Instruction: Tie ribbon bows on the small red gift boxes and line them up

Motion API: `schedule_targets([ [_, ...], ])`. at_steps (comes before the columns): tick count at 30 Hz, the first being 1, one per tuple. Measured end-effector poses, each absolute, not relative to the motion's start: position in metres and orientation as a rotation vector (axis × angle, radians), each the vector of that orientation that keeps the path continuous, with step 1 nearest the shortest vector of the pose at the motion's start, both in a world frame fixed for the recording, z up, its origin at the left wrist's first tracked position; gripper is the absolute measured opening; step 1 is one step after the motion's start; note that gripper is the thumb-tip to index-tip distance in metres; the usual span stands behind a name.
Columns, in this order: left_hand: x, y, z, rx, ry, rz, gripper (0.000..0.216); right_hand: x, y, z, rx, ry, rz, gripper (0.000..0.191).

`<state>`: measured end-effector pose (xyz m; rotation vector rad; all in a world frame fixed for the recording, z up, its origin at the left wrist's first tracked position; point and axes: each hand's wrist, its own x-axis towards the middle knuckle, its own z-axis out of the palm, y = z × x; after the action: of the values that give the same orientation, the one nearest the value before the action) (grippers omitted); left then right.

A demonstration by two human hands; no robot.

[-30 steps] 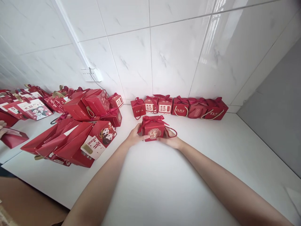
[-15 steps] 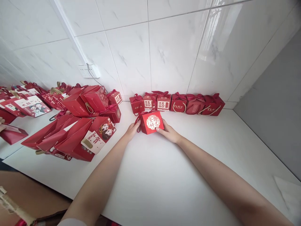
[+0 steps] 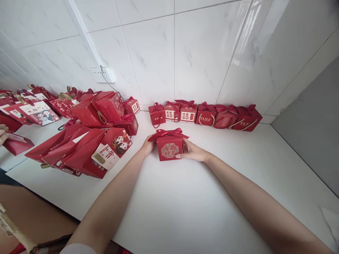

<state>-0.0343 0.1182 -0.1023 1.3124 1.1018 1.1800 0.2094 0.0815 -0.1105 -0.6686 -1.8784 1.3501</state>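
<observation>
Box (image 3: 170, 149) (2 hands (image 3: 196, 151) (image 3: 148, 145)), table edges (image 3: 45, 196) distant

A plain whitish sleeve (image 3: 78, 249) is showing its curved edge well behind the left hand (image 3: 148, 146). The left forearm (image 3: 116, 190) is tapering bare; behind the right hand (image 3: 194, 151), the right forearm (image 3: 241, 187) is tapering bare too.

This is looking like a small packing workroom: 6 red gift boxes (image 3: 206, 115) are lining a marbled tile wall (image 3: 148, 53), piled red packages (image 3: 86, 158) are crowding a white tabletop (image 3: 201, 204), a cardboard carton (image 3: 31, 215) is sitting below its edge, and another person's hand (image 3: 3, 134) is touching a box (image 3: 18, 144).
</observation>
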Motion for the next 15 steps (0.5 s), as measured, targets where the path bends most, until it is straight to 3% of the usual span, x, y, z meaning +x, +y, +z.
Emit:
schedule_targets([
  [5, -0.037, 0.12, -0.099, 1.336, 1.019, 1.118, 0.055, 0.206, 0.089, -0.119, -0.77, -1.589, 1.354, 0.113],
  [9, -0.037, 0.115, -0.093, 1.352, 0.929, 1.03, 0.049, 0.205, 0.096, -0.124, -0.839, -1.443, 1.358, 0.124],
  [12, -0.031, 0.111, -0.092, 1.347, 0.904, 1.002, 0.052, 0.203, 0.094, -0.122, -0.783, -1.416, 1.326, 0.117],
  [15, -0.024, 0.111, -0.096, 1.3, 0.915, 1.021, 0.052, 0.2, 0.087, -0.117, -0.649, -1.458, 1.278, 0.091],
])
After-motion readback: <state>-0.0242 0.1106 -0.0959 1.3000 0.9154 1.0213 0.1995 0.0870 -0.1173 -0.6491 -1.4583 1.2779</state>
